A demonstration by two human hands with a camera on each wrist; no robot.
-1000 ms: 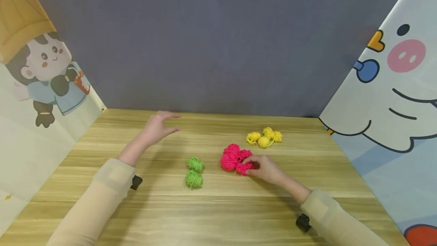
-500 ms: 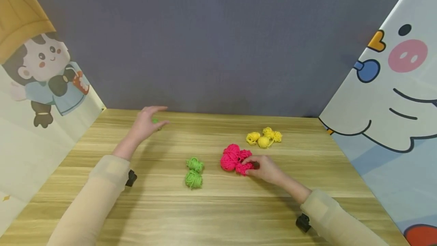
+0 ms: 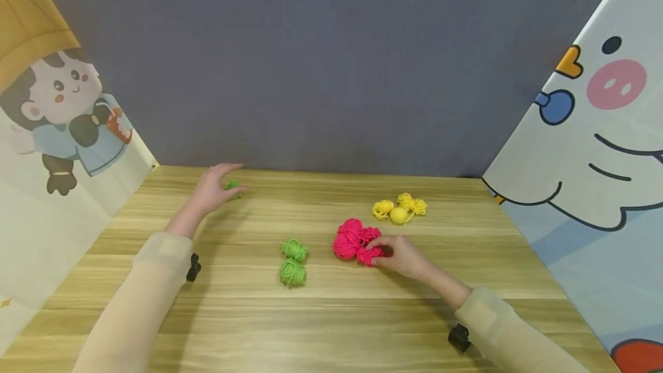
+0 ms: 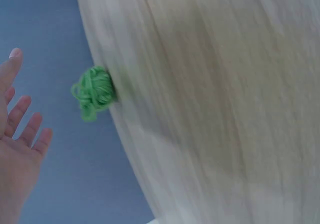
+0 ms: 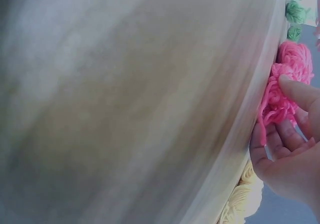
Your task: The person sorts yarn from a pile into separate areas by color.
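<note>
My left hand (image 3: 209, 190) is at the far left of the table, thumb and fingers spread apart. A small green yarn ball (image 4: 96, 90) lies just beyond it, partly hidden by the hand in the head view; the left wrist view shows a gap between the two. Right of the table's middle, my right hand (image 3: 406, 258) pinches a pink yarn ball (image 3: 365, 256) between thumb and fingers. That ball sits against other pink yarn balls (image 3: 348, 239), and a loose strand hangs by the fingers in the right wrist view.
Two green yarn balls (image 3: 293, 263) lie together near the middle of the wooden table (image 3: 290, 327). Several yellow yarn balls (image 3: 399, 214) are grouped behind the pink ones. A grey panel (image 3: 321, 73) stands along the back edge, with printed panels at both sides.
My left hand has moved left, and the small green yarn ball has come into sight beside it. My right hand stays at the pink yarn ball.
</note>
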